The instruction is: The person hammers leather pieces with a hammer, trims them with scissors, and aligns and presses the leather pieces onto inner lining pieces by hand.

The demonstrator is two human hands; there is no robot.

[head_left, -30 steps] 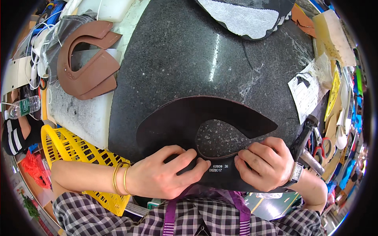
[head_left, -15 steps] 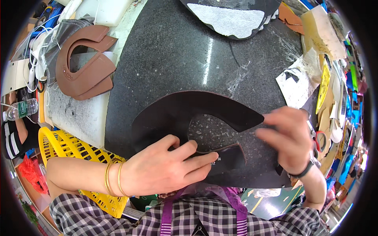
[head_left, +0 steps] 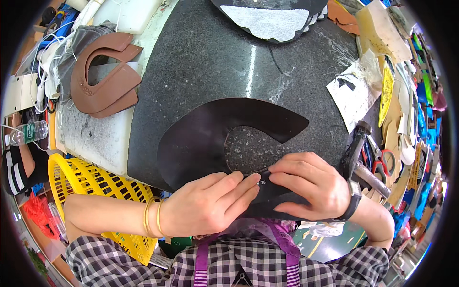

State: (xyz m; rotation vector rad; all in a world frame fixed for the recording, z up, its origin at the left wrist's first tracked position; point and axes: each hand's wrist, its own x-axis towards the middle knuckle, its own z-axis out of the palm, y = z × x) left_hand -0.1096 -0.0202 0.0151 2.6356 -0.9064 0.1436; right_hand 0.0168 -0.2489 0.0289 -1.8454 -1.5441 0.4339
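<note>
A dark, horseshoe-shaped leather shoe upper piece (head_left: 191, 143) lies on the speckled black work surface (head_left: 205, 62), its curved opening facing right. My left hand (head_left: 210, 203) is closed, its fingertips together on the piece's near arm, beside the inner edge. From the right, my right hand (head_left: 315, 186) grips the same arm, fingertips at the inner edge and thumb lower down. The two hands' fingertips are close together. Small white marks show on the leather between them. My hands cover much of that near arm.
Stacked brown upper pieces (head_left: 81, 95) lie at left, above a yellow plastic basket (head_left: 53, 179). A hammer (head_left: 354, 150) and red-handled scissors (head_left: 388, 162) sit at right. Farther off are white paper (head_left: 349, 98) and a dark piece with white backing (head_left: 267, 21). Another person's arm (head_left: 26, 158) shows far left.
My right hand has moved left and down from the far arm's tip onto the near arm. The leather piece has shifted slightly up and left. The hammer has come into sight.
</note>
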